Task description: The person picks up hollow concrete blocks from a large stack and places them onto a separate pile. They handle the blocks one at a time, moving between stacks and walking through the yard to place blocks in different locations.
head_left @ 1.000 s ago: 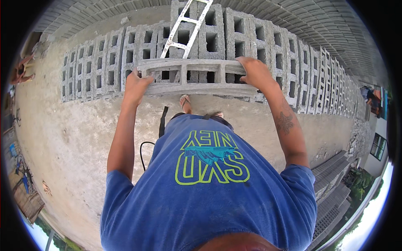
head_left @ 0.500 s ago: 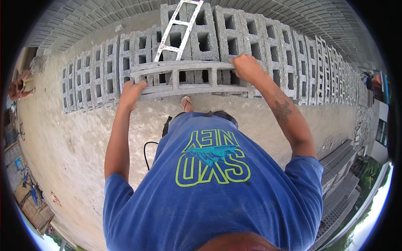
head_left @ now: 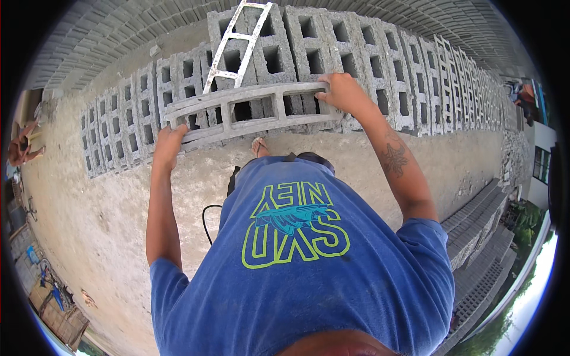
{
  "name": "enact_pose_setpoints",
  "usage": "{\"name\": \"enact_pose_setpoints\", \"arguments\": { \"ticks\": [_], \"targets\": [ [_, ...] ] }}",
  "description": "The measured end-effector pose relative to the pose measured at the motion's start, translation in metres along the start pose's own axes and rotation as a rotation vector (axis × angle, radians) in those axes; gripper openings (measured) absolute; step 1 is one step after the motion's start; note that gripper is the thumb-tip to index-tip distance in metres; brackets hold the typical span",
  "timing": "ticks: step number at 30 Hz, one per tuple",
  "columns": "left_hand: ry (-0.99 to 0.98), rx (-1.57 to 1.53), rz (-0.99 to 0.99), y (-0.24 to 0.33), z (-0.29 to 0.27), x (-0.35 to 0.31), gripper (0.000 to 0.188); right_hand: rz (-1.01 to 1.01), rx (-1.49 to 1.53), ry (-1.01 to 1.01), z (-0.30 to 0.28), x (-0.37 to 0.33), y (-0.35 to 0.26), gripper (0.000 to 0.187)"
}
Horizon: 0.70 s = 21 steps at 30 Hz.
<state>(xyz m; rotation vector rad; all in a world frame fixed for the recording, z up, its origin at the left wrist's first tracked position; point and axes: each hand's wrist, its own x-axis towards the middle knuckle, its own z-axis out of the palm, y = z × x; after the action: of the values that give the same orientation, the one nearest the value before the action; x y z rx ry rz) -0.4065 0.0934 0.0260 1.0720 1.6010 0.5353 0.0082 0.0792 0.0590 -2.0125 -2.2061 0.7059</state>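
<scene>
Both my hands grip a long grey ladder-shaped frame (head_left: 261, 125) with three openings, one hand at each end. My left hand (head_left: 169, 145) is closed around its left end, which sits lower and nearer to me. At the right end my right hand (head_left: 345, 95) has its fingers wrapped over the far rail. Just beyond the frame stands a row of grey hollow concrete blocks (head_left: 312, 44), seen partly through the openings. A similar white-stained frame (head_left: 240, 36) leans on a taller block behind. Whether the held frame touches the row I cannot tell.
More hollow blocks (head_left: 145, 97) continue the row leftward. Further frames (head_left: 449, 77) lean along its right part. Stacked blocks (head_left: 475, 225) stand at lower right. My sandalled foot (head_left: 259, 146) is close to the row. Another person (head_left: 21, 148) and a bicycle (head_left: 50, 285) are at far left.
The held frame has shifted left and now tilts, its left end lower than its right. My hands keep their grip at both ends. The whole view has turned slightly.
</scene>
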Motion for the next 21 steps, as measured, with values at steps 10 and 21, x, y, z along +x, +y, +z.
{"name": "enact_pose_setpoints", "arguments": {
  "ticks": [10,21],
  "targets": [
    [-0.010,0.224,-0.027,0.012,-0.012,0.007,0.034,-0.007,-0.056,0.106,0.014,-0.006,0.003,0.033],
    [0.172,0.375,0.770,0.191,0.148,-0.067,0.038,-0.001,0.466,0.717,-0.026,-0.116,0.095,0.039]
  ]
}}
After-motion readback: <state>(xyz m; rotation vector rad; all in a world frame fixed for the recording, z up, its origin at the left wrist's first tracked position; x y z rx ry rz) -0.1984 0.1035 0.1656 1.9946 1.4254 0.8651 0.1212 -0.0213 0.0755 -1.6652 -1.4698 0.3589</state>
